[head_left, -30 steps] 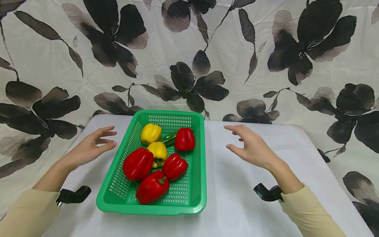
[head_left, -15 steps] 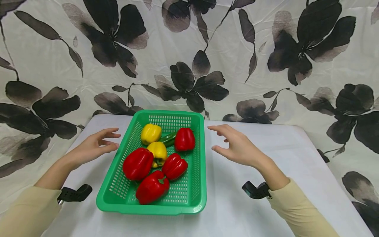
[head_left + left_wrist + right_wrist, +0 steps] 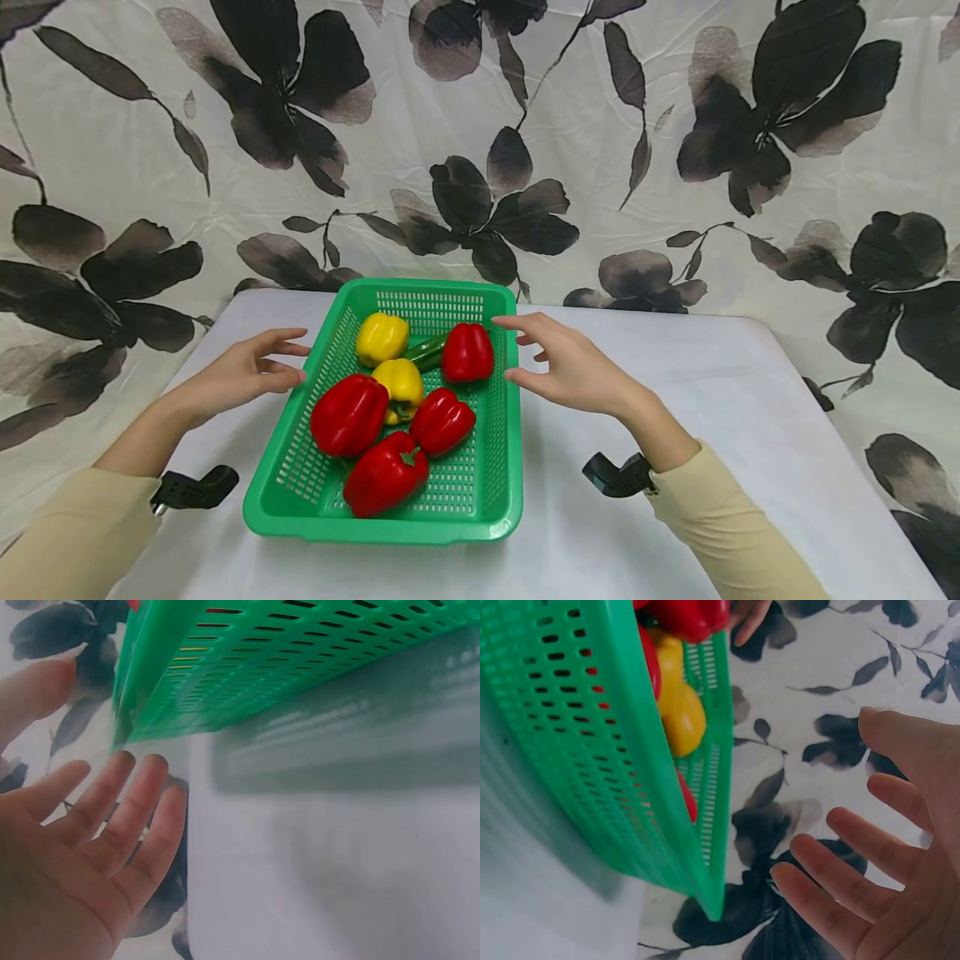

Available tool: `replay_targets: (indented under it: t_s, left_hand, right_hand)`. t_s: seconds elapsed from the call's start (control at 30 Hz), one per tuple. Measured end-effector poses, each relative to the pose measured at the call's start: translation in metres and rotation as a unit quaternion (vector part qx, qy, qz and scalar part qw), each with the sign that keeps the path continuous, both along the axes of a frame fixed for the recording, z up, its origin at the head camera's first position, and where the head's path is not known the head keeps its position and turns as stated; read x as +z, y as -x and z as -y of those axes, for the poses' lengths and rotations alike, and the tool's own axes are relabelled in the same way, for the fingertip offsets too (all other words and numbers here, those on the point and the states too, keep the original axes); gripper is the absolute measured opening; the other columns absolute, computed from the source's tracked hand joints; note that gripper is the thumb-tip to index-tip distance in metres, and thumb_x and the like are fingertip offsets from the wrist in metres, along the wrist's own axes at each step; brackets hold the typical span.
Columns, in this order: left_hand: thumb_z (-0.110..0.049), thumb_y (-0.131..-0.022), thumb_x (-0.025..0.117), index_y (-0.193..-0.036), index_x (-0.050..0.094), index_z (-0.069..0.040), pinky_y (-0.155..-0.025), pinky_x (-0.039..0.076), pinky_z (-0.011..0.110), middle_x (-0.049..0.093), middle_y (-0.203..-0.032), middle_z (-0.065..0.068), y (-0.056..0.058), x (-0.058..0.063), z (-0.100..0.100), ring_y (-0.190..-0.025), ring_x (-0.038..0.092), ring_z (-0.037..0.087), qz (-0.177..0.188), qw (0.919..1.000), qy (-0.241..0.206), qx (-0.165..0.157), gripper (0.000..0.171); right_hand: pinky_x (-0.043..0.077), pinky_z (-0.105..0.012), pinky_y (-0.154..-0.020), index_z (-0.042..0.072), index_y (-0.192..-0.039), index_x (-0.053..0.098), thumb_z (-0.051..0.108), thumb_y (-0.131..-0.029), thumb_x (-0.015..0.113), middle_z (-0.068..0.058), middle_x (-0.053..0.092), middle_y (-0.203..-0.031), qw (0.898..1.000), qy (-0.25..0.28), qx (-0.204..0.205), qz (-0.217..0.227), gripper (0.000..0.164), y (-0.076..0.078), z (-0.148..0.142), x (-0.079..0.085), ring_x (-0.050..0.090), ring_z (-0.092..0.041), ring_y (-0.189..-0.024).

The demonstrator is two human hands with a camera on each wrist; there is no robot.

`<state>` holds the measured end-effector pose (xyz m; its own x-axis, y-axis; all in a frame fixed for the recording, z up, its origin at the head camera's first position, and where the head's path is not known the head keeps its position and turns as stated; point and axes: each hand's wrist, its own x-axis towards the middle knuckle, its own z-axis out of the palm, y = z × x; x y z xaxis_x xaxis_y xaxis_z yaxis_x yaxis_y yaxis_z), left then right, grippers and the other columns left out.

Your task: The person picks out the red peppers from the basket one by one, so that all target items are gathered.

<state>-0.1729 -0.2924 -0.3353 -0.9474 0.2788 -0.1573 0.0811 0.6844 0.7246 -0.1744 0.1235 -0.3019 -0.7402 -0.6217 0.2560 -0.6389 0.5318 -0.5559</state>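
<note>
A green plastic basket (image 3: 382, 530) with slotted walls stands on the white table. In it lie red bell peppers (image 3: 348, 415), two yellow bell peppers (image 3: 382, 339) and a long green vegetable (image 3: 427, 353), partly covered by the peppers. My left hand (image 3: 243, 372) is at the basket's left rim, fingers extended and holding nothing; its palm and spread fingers (image 3: 139, 821) show in the left wrist view. On the other side, my right hand (image 3: 570, 367) has its fingertips overlapping the right rim beside a red pepper (image 3: 468, 353). Its fingers are apart and hold nothing.
The white table (image 3: 675, 400) extends to the right of the basket. Behind it hangs a pale cloth (image 3: 585, 150) with dark flowers. A black wrist camera (image 3: 197, 487) sits on the left forearm and another black camera (image 3: 618, 475) on the right.
My right hand has moved left, from well clear of the basket to its right rim. My left hand has shifted slightly right towards the left rim. Basket and peppers have stayed put.
</note>
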Motion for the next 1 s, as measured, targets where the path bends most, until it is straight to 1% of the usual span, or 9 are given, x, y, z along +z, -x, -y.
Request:
replay_targets:
  t_s: [0.07,0.27,0.43,0.53,0.63,0.73,0.9,1.0]
  left_hand:
    - [-0.03,-0.088,0.061,-0.145,0.022,-0.005,-0.084,0.05,0.054,0.041,-0.135,0.025,0.001,-0.001,0.0,-0.106,0.057,0.034,0.007,1.0,-0.005,0.002,0.074]
    - [-0.028,-0.087,0.063,-0.144,0.022,-0.003,-0.08,0.054,0.045,0.042,-0.131,0.028,0.002,-0.003,0.0,-0.1,0.06,0.03,0.021,0.9997,-0.011,0.0,0.075]
    - [-0.027,-0.086,0.063,-0.144,0.02,-0.001,-0.077,0.055,0.043,0.043,-0.129,0.029,0.002,-0.004,-0.001,-0.096,0.061,0.027,0.038,0.9991,-0.02,0.001,0.077]
    - [-0.027,-0.086,0.063,-0.144,0.02,-0.002,-0.076,0.056,0.042,0.043,-0.128,0.029,0.003,-0.004,-0.001,-0.095,0.061,0.026,0.048,0.9986,-0.021,0.003,0.077]
    - [-0.026,-0.086,0.064,-0.144,0.02,-0.002,-0.075,0.056,0.042,0.044,-0.126,0.029,0.003,-0.004,-0.002,-0.093,0.062,0.024,0.059,0.9981,-0.019,0.005,0.077]
    - [-0.025,-0.085,0.064,-0.144,0.02,-0.001,-0.074,0.056,0.04,0.045,-0.124,0.028,0.003,-0.004,-0.002,-0.09,0.062,0.023,0.064,0.9978,-0.019,0.008,0.078]
    - [-0.025,-0.085,0.065,-0.144,0.02,-0.001,-0.074,0.056,0.039,0.048,-0.121,0.026,0.003,-0.004,-0.003,-0.088,0.062,0.022,0.068,0.9974,-0.022,0.01,0.077]
    - [-0.024,-0.086,0.064,-0.144,0.02,-0.002,-0.076,0.056,0.04,0.048,-0.119,0.024,0.002,-0.004,-0.004,-0.088,0.062,0.022,0.074,0.9968,-0.028,0.01,0.077]
  right_hand:
    - [0.054,-0.033,-0.081,0.012,-0.136,0.043,0.017,-0.081,0.07,-0.003,0.05,-0.129,1.0,-0.001,0.005,0.003,0.061,0.001,0.004,0.0,0.057,-0.022,-0.107]
    - [0.053,-0.025,-0.078,0.015,-0.136,0.044,0.02,-0.082,0.069,0.0,0.052,-0.127,1.0,-0.015,0.009,0.006,0.06,0.003,0.018,-0.001,0.056,-0.014,-0.102]
    - [0.052,-0.021,-0.076,0.014,-0.136,0.044,0.02,-0.083,0.068,-0.001,0.053,-0.123,0.999,-0.018,0.024,0.011,0.059,0.004,0.029,0.0,0.055,-0.012,-0.102]
    - [0.051,-0.02,-0.076,0.013,-0.136,0.044,0.02,-0.083,0.067,-0.001,0.054,-0.12,0.999,-0.019,0.032,0.011,0.058,0.004,0.036,0.001,0.056,-0.012,-0.101]
    - [0.051,-0.021,-0.075,0.013,-0.136,0.043,0.021,-0.084,0.067,-0.002,0.053,-0.12,0.999,-0.019,0.036,0.02,0.058,0.005,0.042,0.002,0.056,-0.012,-0.1]
    - [0.052,-0.022,-0.078,0.014,-0.137,0.043,0.021,-0.084,0.067,-0.002,0.052,-0.126,0.999,-0.019,0.039,0.026,0.058,0.006,0.049,0.003,0.054,-0.012,-0.104]
    - [0.051,-0.026,-0.086,0.013,-0.136,0.044,0.021,-0.084,0.066,-0.002,0.049,-0.133,0.998,-0.023,0.046,0.027,0.057,0.008,0.06,0.002,0.05,-0.012,-0.112]
    - [0.05,-0.023,-0.086,0.013,-0.136,0.044,0.02,-0.084,0.066,-0.001,0.049,-0.133,0.998,-0.021,0.051,0.033,0.057,0.008,0.065,0.002,0.049,-0.011,-0.112]
